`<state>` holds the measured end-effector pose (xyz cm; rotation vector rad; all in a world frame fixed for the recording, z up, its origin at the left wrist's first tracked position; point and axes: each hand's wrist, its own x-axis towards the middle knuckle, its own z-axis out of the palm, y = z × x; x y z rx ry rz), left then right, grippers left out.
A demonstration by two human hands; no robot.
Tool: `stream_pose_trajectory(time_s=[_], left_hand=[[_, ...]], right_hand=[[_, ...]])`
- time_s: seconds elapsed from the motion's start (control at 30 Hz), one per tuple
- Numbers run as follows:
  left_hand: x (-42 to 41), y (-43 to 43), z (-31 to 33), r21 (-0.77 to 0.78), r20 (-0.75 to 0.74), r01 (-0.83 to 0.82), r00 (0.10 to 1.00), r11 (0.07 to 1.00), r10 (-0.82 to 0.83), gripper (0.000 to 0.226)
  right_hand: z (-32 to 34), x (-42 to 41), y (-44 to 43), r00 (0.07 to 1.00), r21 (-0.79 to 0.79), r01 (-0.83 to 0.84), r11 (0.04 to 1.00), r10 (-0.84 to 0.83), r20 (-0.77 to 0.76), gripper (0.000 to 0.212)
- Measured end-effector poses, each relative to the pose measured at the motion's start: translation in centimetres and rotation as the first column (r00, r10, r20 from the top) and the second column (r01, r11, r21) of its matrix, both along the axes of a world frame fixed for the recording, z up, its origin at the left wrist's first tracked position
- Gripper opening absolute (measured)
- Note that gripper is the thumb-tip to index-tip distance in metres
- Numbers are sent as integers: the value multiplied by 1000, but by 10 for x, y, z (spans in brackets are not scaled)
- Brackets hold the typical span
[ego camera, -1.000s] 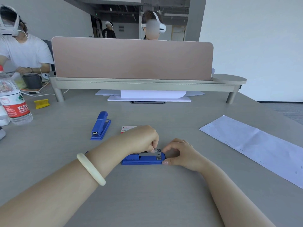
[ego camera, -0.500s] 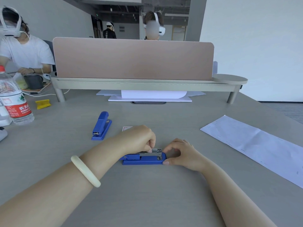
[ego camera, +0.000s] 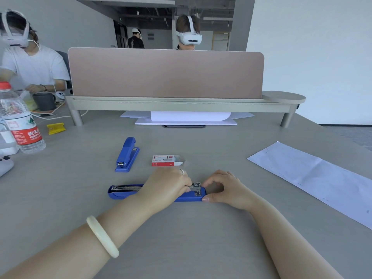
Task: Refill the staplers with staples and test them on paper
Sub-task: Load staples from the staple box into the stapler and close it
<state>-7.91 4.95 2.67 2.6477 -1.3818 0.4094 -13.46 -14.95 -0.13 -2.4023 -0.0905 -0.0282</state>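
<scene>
The fingers (ego camera: pixel 186 188) of the left hand (ego camera: pixel 165 188) are pinched narrow at the metal front end of the opened stapler (ego camera: pixel 157 193), and whether a strip of staples sits between them I cannot tell; the right hand (ego camera: pixel 225 190) is curled loosely, thumb against the near edge of the stapler's blue base at its right end, the other fingers arched just above the metal head without clearly gripping it. The stapler lies flat on the surface, unfolded lengthwise, its cover stretched out to the left. From here the likely trouble is at that pinch: a strip pushed in crooked could jam in the channel or break into pieces, and the sprung pusher could snap back on a fingertip if let go early. The base is steadied mostly by one thumb, so a firm push to the right could slide it. Just beyond, the staple box (ego camera: pixel 167 160) lies with its tray partly out, and a careless knuckle could spill it. The second stapler (ego camera: pixel 127 155) sits closed to the far left, the paper (ego camera: pixel 314 178) well off to the right, neither yet in play.
</scene>
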Motion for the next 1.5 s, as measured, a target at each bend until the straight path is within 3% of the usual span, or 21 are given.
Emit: stream_pose_trajectory(time_s=[0.13, 0.27, 0.33, 0.53, 0.7, 0.9, 1.13, 1.27, 1.5], left_hand=[[-5, 4, -6, -93, 47, -12, 999, 996, 16, 14], [-8, 2, 6, -262, -230, -150, 969, 953, 90, 15], [-7, 1, 10, -291, -299, -194, 949, 937, 104, 13], [-7, -8, 5, -281, -331, -169, 941, 945, 70, 26], [-8, -13, 2, -237, -369, -187, 925, 953, 90, 24], [-1, -16, -1, -269, -531, -287, 841, 919, 107, 20], [3, -14, -6, -286, -616, -312, 784, 906, 76, 22], [5, -9, -7, -263, -651, -297, 757, 918, 58, 36], [9, 22, -2, -232, -578, -286, 809, 930, 105, 54]], right_hand=[[0, -1, 0, 1000, 6, 2, 1000, -2, 4, 22], [1, -1, 1, 1000, 2, 4, 1000, -4, 3, 22], [2, -2, 0, 1000, 0, 3, 1000, -3, 0, 23], [2, -2, 0, 1000, 7, 2, 1000, -2, 4, 22], [0, -1, 0, 1000, 3, -1, 1000, 1, 7, 22], [-1, 1, -2, 1000, 7, -2, 1000, 2, 4, 21], [0, 0, -2, 1000, 5, -5, 1000, 5, 7, 23], [-1, 0, -2, 1000, 10, -4, 1000, 4, 4, 22], [-3, -1, -1, 1000, 9, 0, 1000, 0, 20, 24]])
